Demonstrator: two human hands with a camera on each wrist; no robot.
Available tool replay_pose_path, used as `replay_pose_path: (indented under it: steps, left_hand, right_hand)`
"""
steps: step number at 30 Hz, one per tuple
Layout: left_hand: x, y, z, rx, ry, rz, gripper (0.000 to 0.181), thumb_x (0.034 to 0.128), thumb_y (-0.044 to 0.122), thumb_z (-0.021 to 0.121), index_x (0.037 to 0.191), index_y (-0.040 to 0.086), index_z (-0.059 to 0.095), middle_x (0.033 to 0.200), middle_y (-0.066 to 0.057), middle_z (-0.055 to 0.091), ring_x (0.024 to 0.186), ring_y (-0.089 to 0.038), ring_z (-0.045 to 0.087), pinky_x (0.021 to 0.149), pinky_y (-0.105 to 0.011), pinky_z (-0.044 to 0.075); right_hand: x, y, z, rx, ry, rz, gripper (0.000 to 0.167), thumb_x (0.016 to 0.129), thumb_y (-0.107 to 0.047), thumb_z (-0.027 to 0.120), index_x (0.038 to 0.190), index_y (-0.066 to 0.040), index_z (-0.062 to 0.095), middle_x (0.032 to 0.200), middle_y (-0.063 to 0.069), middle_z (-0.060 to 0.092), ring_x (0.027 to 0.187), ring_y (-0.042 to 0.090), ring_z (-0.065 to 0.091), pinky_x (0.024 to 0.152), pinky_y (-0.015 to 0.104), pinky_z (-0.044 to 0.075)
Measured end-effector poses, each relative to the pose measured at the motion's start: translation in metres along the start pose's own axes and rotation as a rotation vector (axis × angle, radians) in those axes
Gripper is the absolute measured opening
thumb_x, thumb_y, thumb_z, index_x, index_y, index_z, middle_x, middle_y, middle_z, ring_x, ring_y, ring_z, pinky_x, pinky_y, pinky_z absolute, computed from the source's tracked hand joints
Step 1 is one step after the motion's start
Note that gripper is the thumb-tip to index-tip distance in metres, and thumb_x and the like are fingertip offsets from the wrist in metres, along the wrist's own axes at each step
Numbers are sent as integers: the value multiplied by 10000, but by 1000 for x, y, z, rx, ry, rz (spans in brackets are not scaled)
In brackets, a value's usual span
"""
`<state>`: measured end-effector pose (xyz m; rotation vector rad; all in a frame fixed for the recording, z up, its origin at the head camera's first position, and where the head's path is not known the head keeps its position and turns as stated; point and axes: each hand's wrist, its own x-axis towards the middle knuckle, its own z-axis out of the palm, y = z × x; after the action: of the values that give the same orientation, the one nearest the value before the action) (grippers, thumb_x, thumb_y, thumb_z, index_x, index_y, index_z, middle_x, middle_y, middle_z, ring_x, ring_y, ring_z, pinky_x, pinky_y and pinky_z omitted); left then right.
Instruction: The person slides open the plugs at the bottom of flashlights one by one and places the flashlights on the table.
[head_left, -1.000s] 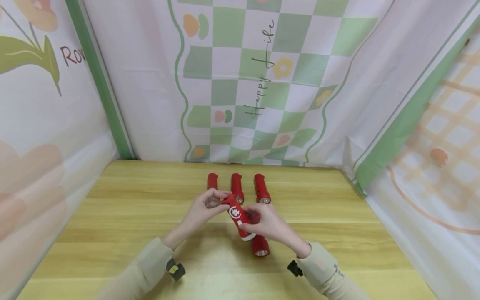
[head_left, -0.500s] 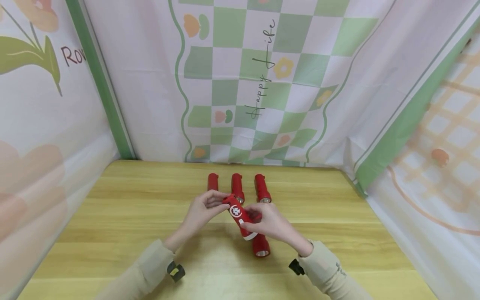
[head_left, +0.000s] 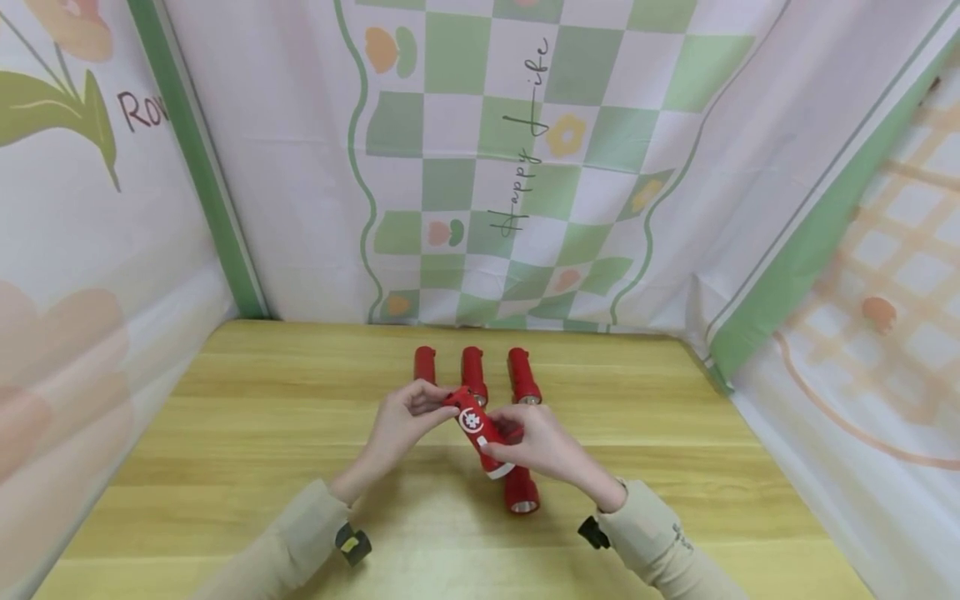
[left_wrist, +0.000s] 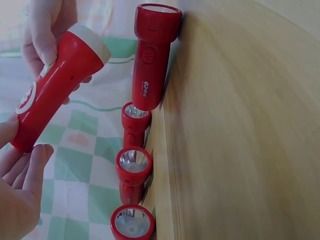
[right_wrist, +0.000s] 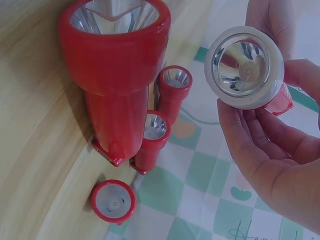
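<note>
We hold the white-rimmed flashlight (head_left: 477, 431) above the bench (head_left: 300, 375), left hand (head_left: 399, 422) pinching its tail, right hand (head_left: 538, 442) gripping near its head, probably to steady it with the white switch (head_left: 482, 441) facing us.

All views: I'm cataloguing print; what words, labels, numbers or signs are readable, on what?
"Happy Life": green-checked white cloth.
"Ro", next letter cut off: white floral cloth.
Round white emblem: held, white-rimmed red plastic flashlight.
White label, too small: nearest red-rimmed plastic flashlight.
Right beige sleeve's marking: too blurred.
No readable numbers.

curtained booth (head_left: 292, 183), printed cloth walls (head_left: 570, 183), wooden tabletop (head_left: 697, 433)
</note>
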<state>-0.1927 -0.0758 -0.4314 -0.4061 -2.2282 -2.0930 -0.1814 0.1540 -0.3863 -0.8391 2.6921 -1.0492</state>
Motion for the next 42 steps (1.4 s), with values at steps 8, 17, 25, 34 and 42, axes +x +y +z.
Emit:
replay_pose_path:
  steps: [8, 17, 25, 34, 42]
  left_hand:
    - [-1, 2, 3, -15, 4, -5, 218, 827, 141, 798, 984, 48, 679, 1173, -120, 738, 1031, -237, 737, 867, -250, 603]
    - [0, 3, 5, -16, 9, -6, 217, 834, 154, 794, 988, 50, 681, 1169, -106, 741, 1044, -233, 732, 883, -246, 597]
    - [0, 3, 5, -5, 19, 1, 198, 839, 143, 788, 976, 49, 682, 1149, -108, 748, 1017, -200, 738, 873, -244, 600]
    - [1, 1, 5, -11, 21, 41, 211, 839, 124, 785, 969, 6, 670, 1139, -168, 740, 952, -122, 737, 850, -235, 605]
    - [3, 1, 4, -24, 19, 45, 198, 844, 111, 776, 974, 1, 674, 1145, -177, 736, 927, -50, 720, 850, -229, 603]
  right_hand:
    - [-1, 0, -3, 0, -14, 3, 320, 869, -204, 757, 1148, -59, 698, 990, 43, 746, 838, 89, 687, 728, 201, 603]
    - [0, 0, -6, -15, -23, -4, 297, 868, -208, 755, 1125, -67, 708, 968, 30, 739, 824, 79, 685, 727, 184, 594]
    - [2, 0, -7, -9, -23, -13, 275, 871, -192, 750, 1118, -76, 714, 966, 27, 743, 821, 81, 688, 733, 206, 605]
    - [3, -1, -9, -20, -31, -41, 264, 869, -178, 752, 1097, -51, 714, 944, 45, 741, 807, 79, 682, 723, 197, 605]
    - [6, -1, -10, -57, -23, -49, 266, 863, -163, 753, 1101, -50, 720, 926, 34, 740, 803, 64, 675, 718, 196, 604]
